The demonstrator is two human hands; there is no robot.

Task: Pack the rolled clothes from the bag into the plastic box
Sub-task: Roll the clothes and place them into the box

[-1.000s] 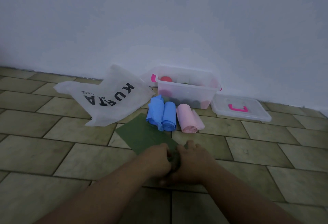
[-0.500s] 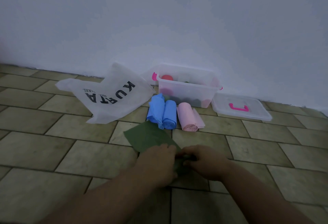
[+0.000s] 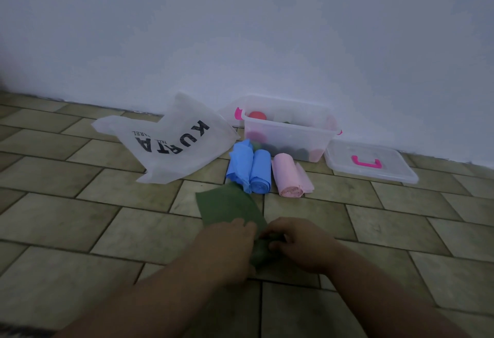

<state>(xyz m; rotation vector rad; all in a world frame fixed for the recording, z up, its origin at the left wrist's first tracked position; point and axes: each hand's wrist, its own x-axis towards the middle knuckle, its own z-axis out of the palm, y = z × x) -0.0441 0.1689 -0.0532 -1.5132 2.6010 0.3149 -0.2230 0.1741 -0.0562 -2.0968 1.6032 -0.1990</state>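
- Green cloth (image 3: pixel 227 208) is recorded in the head view, the only view supplied. It lies on the tiled floor (image 3: pixel 80 220) just in front of the person. Its far part is spread flat and its near end is gathered into a roll under both hands.
- The rolled end is covered from the left by the left hand (image 3: pixel 227 249), whose fingers are curled over it in a hold.
- The same rolled end is gripped from the right by the right hand (image 3: pixel 299 244), with the fingers curled round it. The thumbs cannot be made out.
- Two blue rolls (image 3: pixel 260 171) and a pink roll (image 3: pixel 287 177) are noted side by side on the floor, between the green cloth and the plastic box (image 3: pixel 287 137), untouched by either hand.
- The plastic box stands open against the wall (image 3: pixel 240 30), with red and dark rolled items already seen inside. Its lid (image 3: pixel 371 162) lies just to its right, and the white bag (image 3: pixel 171 142) lies flat to its left.
- Judgement: the step in hand is taken to be rolling, with packing not yet begun for this piece.
- Even pressure across the full width is advised, and the roll should be driven straight toward the free end.
- The flat part is seen lying askew to the hands, so squaring is recommended to prevent a coned roll.
- A loose flap is observed on the pink roll; the green tail should be tucked tight.
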